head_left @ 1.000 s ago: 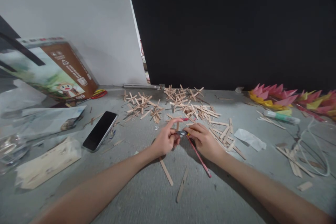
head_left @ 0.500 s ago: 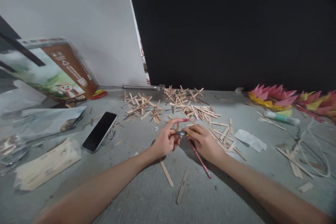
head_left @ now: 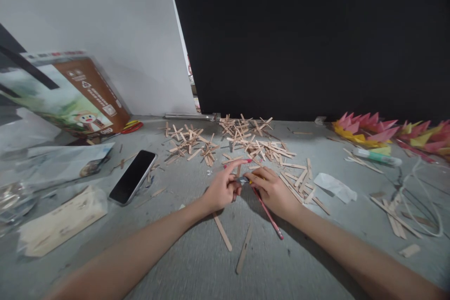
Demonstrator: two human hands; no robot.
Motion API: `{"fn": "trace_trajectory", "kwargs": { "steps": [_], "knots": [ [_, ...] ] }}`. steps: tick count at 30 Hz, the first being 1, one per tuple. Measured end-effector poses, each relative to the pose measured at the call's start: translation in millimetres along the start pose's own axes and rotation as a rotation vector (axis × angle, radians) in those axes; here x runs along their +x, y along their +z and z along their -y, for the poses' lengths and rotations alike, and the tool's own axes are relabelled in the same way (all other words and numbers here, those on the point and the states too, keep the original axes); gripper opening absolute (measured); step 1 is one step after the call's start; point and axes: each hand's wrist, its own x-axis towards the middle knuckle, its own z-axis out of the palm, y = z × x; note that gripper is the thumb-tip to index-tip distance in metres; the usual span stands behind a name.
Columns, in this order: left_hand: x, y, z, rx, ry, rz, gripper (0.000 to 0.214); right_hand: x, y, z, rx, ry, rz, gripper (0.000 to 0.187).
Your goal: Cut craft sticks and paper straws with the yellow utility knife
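In the middle of the table my left hand [head_left: 222, 188] is closed on a wooden craft stick [head_left: 238, 170], its index finger stretched out above. Close beside it, my right hand [head_left: 276, 192] grips a utility knife; a bit of yellow handle shows at its fingers. The knife's grey blade [head_left: 242, 179] reaches across to the left fingertips and the stick. Under the right hand slants a pink pencil [head_left: 269, 218]; whether it is held or lies on the table, I cannot tell. Two loose craft sticks [head_left: 222, 232] lie in front of the hands.
Behind the hands spreads a heap of crossed craft sticks [head_left: 191, 140], with loose sticks [head_left: 302, 183] to the right. A phone [head_left: 132, 177], scissors [head_left: 132, 126] and a printed bag [head_left: 87, 98] are leftward. Rightward are a tissue [head_left: 335, 187], a glue tube [head_left: 378, 157] and paper flowers [head_left: 365, 131].
Both hands keep nearly the same place and grip. The grey blade between them has shifted very slightly; the sticks and pencil stay put.
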Motion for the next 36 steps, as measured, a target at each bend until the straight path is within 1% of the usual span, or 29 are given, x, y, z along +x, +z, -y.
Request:
{"fn": "trace_trajectory", "kwargs": {
  "steps": [3,7,10,12,15,19,23,31,36],
  "knots": [
    [0.4,1.7,-0.6,-0.034,-0.018,-0.048,0.070,1.2,-1.3,2.2,-0.002,0.042,-0.005,0.036],
    [2.9,1.0,3.8,-0.052,-0.039,-0.119,0.074,0.1,1.4,0.3,0.000,0.108,-0.058,0.031],
    [4.7,-0.9,7.7,-0.079,-0.047,-0.144,0.074,-1.4,4.1,-3.0,-0.014,0.142,-0.107,0.030],
    [5.2,-1.8,9.0,-0.077,-0.047,-0.147,0.074,-2.0,4.7,-4.3,-0.010,0.157,-0.126,0.029],
    [5.3,-2.2,9.1,-0.058,-0.046,-0.144,0.070,-1.9,4.2,-3.7,0.005,0.140,-0.103,0.029],
    [5.5,-1.9,9.4,-0.055,-0.039,-0.146,0.054,-1.2,3.6,-1.2,-0.010,0.113,-0.050,0.029],
    [5.8,-2.1,11.6,-0.045,-0.044,-0.146,0.039,-1.0,3.9,-0.6,-0.011,0.116,-0.052,0.030],
    [6.6,-2.1,9.8,-0.039,-0.058,-0.147,0.044,-3.3,7.3,-5.2,-0.019,0.140,-0.107,0.030],
    [6.9,-2.3,10.4,-0.054,-0.055,-0.151,0.044,-2.7,5.9,-4.1,-0.017,0.142,-0.084,0.030]
  ]
}}
